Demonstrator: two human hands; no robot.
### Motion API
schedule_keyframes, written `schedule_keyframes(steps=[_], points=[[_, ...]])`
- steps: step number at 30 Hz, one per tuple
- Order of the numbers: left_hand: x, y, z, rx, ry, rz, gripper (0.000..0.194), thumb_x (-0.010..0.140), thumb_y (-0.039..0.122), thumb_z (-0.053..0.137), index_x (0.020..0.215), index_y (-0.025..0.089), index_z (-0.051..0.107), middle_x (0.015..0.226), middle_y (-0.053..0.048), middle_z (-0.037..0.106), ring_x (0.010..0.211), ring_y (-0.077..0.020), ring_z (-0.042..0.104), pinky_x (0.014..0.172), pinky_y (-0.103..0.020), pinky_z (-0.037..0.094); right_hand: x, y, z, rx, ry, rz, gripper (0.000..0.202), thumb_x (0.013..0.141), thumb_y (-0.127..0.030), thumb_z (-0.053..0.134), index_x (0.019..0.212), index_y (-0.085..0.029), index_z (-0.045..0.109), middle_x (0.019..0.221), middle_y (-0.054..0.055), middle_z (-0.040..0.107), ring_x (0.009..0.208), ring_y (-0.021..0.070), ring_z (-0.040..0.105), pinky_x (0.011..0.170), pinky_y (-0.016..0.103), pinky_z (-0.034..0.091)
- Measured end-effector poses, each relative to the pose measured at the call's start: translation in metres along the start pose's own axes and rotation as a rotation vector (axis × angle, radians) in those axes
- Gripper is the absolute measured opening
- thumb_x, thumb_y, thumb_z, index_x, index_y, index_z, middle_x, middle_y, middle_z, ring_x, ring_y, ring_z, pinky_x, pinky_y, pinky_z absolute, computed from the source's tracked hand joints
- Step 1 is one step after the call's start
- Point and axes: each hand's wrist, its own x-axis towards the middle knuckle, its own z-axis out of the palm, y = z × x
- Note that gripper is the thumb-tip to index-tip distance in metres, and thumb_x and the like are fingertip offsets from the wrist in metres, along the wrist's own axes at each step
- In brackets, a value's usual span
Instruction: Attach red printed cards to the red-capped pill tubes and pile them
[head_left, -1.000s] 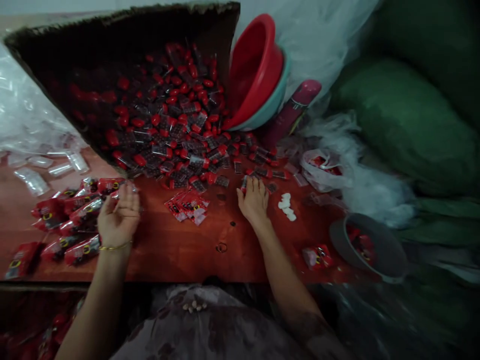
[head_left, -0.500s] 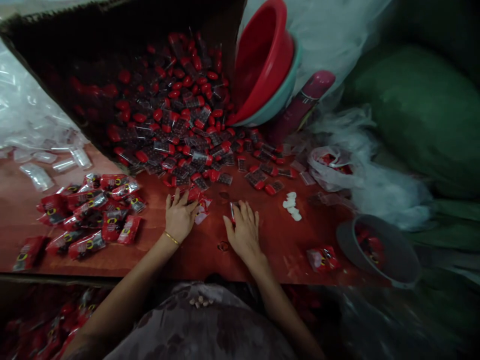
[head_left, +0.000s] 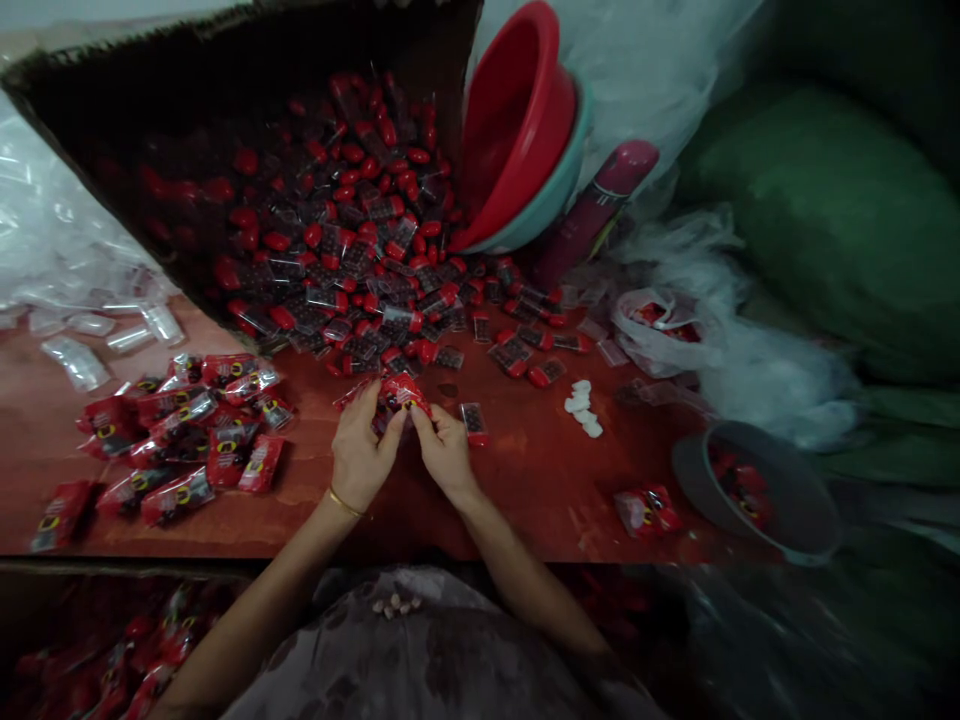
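Note:
Both hands meet at a red plastic packet (head_left: 403,391) above the table. My left hand (head_left: 364,450), with a gold bracelet at the wrist, pinches the packet's left and lower part. My right hand (head_left: 446,455) grips its lower right edge between thumb and fingers. Just right of my right hand lies a small clear container with a red cap (head_left: 474,424), untouched. Many similar containers (head_left: 360,260) spill from a tilted cardboard box (head_left: 97,150) beyond the hands. To the left is a pile of filled red packets (head_left: 229,450).
Red basin (head_left: 551,110) and teal basin (head_left: 559,205) lean beside a pink spray can (head_left: 592,210). White pieces (head_left: 582,408), a red packet (head_left: 646,511) and a grey bowl (head_left: 795,540) are on the right. Empty clear containers (head_left: 75,362) lie at the left.
My right hand has moved left, off the small container, and now grips the packet. The packet is lifted between both hands. My left hand has closed on it.

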Motion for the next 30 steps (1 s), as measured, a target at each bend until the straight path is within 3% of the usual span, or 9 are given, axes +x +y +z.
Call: schedule_keyframes(steps=[2,4,10,16,20,25,27,30], points=[[-0.001,0.001,0.003,-0.313,-0.093,-0.219,0.038,0.073,0.041,0.065,0.100,0.016,0.070,0.096,-0.009,0.072,0.092,-0.0241,0.064,0.084,-0.036,0.048,-0.003,0.001,-0.002,0.013,0.030,-0.012,0.033,0.088,-0.039,0.044,0.064,-0.018,0.054,0.055,-0.003,0.052,0.052,0.0104,0.045,0.049,0.021,0.034],[-0.004,0.004,0.006,-0.579,-0.155,-0.400,0.034,0.064,0.042,0.072,0.082,0.014,0.073,0.076,-0.005,0.072,0.071,-0.0179,0.064,0.070,-0.029,0.050,-0.008,0.001,-0.004,-0.030,0.050,-0.024,0.035,0.087,-0.039,0.044,0.059,-0.019,0.048,0.051,-0.005,0.045,0.048,0.0095,0.040,0.047,0.021,0.030],[-0.010,0.020,0.008,-0.941,-0.054,-0.754,0.038,0.044,0.036,0.084,0.071,0.014,0.070,0.068,-0.002,0.070,0.060,-0.0110,0.060,0.060,-0.023,0.049,-0.015,0.003,-0.003,-0.074,0.064,-0.057,0.033,0.089,-0.036,0.041,0.060,-0.020,0.044,0.054,-0.004,0.045,0.051,0.0101,0.042,0.050,0.022,0.033],[0.000,0.015,0.006,-0.910,-0.032,-0.733,0.038,0.038,0.035,0.086,0.059,0.012,0.065,0.057,0.001,0.064,0.051,-0.0060,0.054,0.054,-0.018,0.043,-0.015,0.004,-0.002,0.040,-0.034,-0.034,0.031,0.088,-0.037,0.044,0.065,-0.019,0.052,0.056,-0.003,0.049,0.052,0.0101,0.045,0.051,0.021,0.036],[0.004,0.012,0.010,-0.900,-0.054,-0.698,0.038,0.041,0.039,0.085,0.055,0.012,0.062,0.050,0.003,0.058,0.045,-0.0054,0.048,0.049,-0.020,0.039,-0.007,0.003,-0.020,0.055,-0.244,-0.051,0.035,0.090,-0.040,0.042,0.069,-0.017,0.058,0.062,-0.002,0.057,0.059,0.0114,0.053,0.056,0.022,0.042],[0.006,0.017,0.005,-0.899,-0.076,-0.749,0.041,0.040,0.040,0.085,0.059,0.012,0.061,0.057,0.002,0.062,0.051,-0.0075,0.054,0.053,-0.021,0.044,0.018,0.007,-0.082,-0.414,-0.289,-0.310,0.029,0.089,-0.019,0.039,0.108,-0.019,0.062,0.098,0.007,0.067,0.092,0.0188,0.058,0.086,0.034,0.044],[0.006,0.018,0.002,-0.905,-0.112,-0.800,0.043,0.039,0.039,0.086,0.063,0.013,0.062,0.060,0.001,0.064,0.053,-0.0081,0.056,0.055,-0.021,0.046,0.030,0.012,-0.106,-0.668,-0.454,-0.398,0.044,0.081,-0.007,0.042,0.119,-0.021,0.058,0.123,0.009,0.058,0.113,0.0233,0.048,0.096,0.042,0.038],[0.005,0.019,0.002,-0.924,-0.161,-0.869,0.044,0.037,0.038,0.087,0.065,0.013,0.063,0.061,0.001,0.065,0.052,-0.0083,0.057,0.055,-0.021,0.047,0.039,0.017,-0.127,-0.897,-0.655,-0.413,0.058,0.073,-0.002,0.045,0.126,-0.023,0.054,0.139,0.008,0.046,0.127,0.0277,0.036,0.099,0.048,0.034]])
